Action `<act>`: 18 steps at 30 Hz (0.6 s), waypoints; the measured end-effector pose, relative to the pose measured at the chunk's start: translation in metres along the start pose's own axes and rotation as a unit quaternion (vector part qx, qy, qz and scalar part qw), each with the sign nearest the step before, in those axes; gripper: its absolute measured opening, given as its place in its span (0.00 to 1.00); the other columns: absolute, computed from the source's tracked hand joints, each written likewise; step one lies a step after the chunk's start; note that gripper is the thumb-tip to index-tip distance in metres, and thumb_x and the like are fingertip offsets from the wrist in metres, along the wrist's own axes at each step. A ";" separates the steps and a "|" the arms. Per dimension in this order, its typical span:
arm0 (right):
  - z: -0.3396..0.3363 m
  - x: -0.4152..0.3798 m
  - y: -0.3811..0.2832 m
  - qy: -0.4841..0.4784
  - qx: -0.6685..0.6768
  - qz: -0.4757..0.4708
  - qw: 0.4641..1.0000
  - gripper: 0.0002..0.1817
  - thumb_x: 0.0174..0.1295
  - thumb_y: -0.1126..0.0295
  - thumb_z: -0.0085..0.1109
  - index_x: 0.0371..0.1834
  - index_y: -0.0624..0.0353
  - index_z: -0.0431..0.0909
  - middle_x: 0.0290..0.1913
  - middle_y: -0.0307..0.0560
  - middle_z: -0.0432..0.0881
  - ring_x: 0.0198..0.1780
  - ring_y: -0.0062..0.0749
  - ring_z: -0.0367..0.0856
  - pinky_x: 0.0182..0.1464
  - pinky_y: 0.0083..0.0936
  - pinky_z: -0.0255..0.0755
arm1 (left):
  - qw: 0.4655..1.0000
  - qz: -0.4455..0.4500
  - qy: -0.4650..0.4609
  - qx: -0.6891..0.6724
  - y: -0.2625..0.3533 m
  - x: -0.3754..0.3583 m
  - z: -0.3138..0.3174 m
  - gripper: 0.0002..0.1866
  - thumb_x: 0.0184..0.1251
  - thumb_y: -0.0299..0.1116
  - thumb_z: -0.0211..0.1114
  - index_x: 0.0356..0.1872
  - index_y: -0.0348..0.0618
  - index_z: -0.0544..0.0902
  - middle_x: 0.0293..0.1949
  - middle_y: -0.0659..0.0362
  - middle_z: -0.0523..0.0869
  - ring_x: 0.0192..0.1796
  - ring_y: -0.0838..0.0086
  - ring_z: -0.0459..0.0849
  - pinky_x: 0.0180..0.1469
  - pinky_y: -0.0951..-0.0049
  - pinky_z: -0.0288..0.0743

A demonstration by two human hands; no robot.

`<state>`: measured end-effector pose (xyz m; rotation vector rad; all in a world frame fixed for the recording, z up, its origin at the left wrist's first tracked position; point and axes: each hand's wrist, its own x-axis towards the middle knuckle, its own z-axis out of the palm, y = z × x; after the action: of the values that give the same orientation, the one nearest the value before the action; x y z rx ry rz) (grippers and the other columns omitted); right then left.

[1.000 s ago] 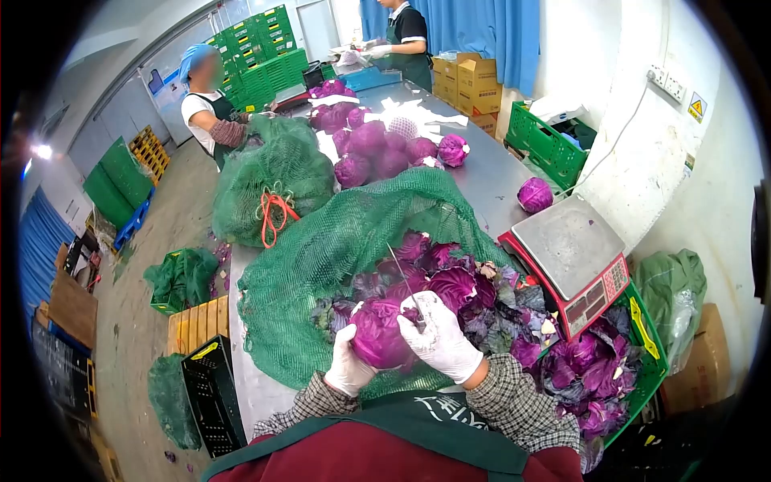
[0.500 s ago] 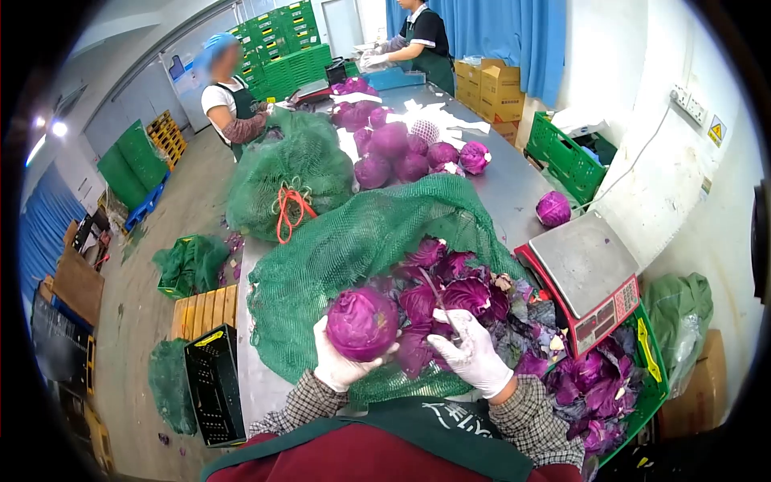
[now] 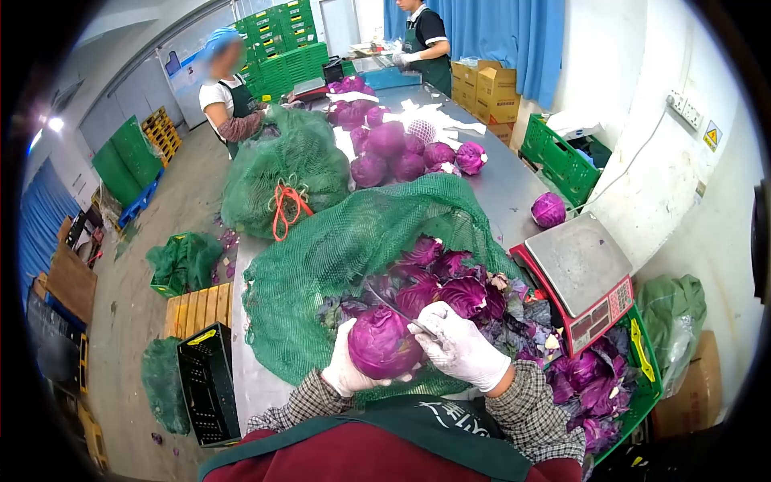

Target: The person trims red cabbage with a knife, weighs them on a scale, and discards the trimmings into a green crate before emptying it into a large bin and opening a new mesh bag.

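Note:
A round purple cabbage [image 3: 384,343] rests in my gloved left hand [image 3: 344,365], whose fingers wrap its left side and underside. My gloved right hand [image 3: 459,345] is closed on a thin knife [image 3: 395,308], its blade pointing up and left over the top of the cabbage. Beyond the hands, loose purple leaves [image 3: 462,296] lie heaped beside an open green mesh bag [image 3: 361,233]. More leaves fill a green crate [image 3: 646,394] at the right.
A scale [image 3: 582,265] stands at the right, with a single cabbage [image 3: 548,209] behind it. Farther back are a tied mesh bag [image 3: 285,173], piled cabbages [image 3: 385,140] and two people. A black crate [image 3: 210,386] stands left of the table.
The cabbage and my left hand have moved slightly right. My right hand has come closer to the cabbage, and the knife now tilts left over it. The person at the back has shifted.

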<state>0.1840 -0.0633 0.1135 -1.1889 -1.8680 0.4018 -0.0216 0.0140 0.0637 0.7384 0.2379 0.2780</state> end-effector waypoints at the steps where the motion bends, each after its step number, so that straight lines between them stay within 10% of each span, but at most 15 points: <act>1: -0.001 0.000 0.000 -0.005 -0.006 -0.003 1.000 0.09 0.57 0.81 0.59 0.40 0.61 0.75 0.36 0.49 0.73 0.37 0.41 0.78 0.37 0.29 0.76 | 0.983 -0.037 -0.042 -0.177 -0.008 0.004 -0.014 0.42 0.62 0.63 0.45 0.70 0.41 0.61 0.60 0.28 0.67 0.53 0.30 0.76 0.38 0.45 0.85; 2: -0.002 0.000 0.001 -0.014 -0.001 0.002 1.000 0.08 0.58 0.79 0.59 0.40 0.61 0.75 0.37 0.50 0.73 0.37 0.42 0.79 0.38 0.31 0.76 | 0.931 -0.074 -0.083 -0.348 -0.013 0.007 -0.022 0.42 0.62 0.63 0.45 0.69 0.40 0.62 0.59 0.27 0.67 0.52 0.29 0.76 0.37 0.46 0.85; 4: -0.003 -0.003 0.005 -0.031 0.009 0.011 0.999 0.08 0.59 0.76 0.58 0.41 0.60 0.75 0.37 0.50 0.73 0.37 0.44 0.80 0.38 0.33 0.76 | 0.999 0.046 0.019 0.008 -0.009 0.001 0.004 0.42 0.62 0.64 0.45 0.69 0.40 0.62 0.59 0.27 0.68 0.51 0.29 0.76 0.36 0.45 0.85; 7: 0.003 -0.011 0.012 0.022 0.089 0.035 0.995 0.11 0.57 0.79 0.59 0.43 0.61 0.74 0.37 0.50 0.74 0.38 0.42 0.79 0.41 0.31 0.76 | 0.938 0.020 -0.021 -0.346 -0.010 0.008 -0.001 0.41 0.62 0.63 0.46 0.69 0.42 0.62 0.58 0.28 0.69 0.49 0.29 0.77 0.34 0.45 0.85; 11: 0.004 -0.003 0.019 0.087 -0.039 -0.094 0.991 0.14 0.58 0.83 0.58 0.47 0.64 0.74 0.44 0.49 0.74 0.44 0.32 0.77 0.45 0.27 0.75 | 0.935 -0.042 -0.050 -0.348 -0.004 0.008 -0.012 0.41 0.63 0.62 0.44 0.69 0.42 0.61 0.60 0.30 0.68 0.48 0.28 0.78 0.32 0.44 0.85; 18: 0.000 -0.011 0.021 -0.015 0.125 0.060 0.990 0.08 0.62 0.76 0.56 0.43 0.64 0.76 0.39 0.44 0.75 0.39 0.27 0.78 0.41 0.21 0.74 | 0.942 -0.047 -0.039 -0.331 -0.008 0.011 -0.017 0.41 0.62 0.62 0.44 0.69 0.43 0.62 0.61 0.30 0.68 0.48 0.26 0.77 0.31 0.43 0.85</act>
<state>0.1977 -0.0618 0.0941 -1.1310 -1.7186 0.7019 -0.0156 0.0225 0.0444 0.0699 0.0904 0.2178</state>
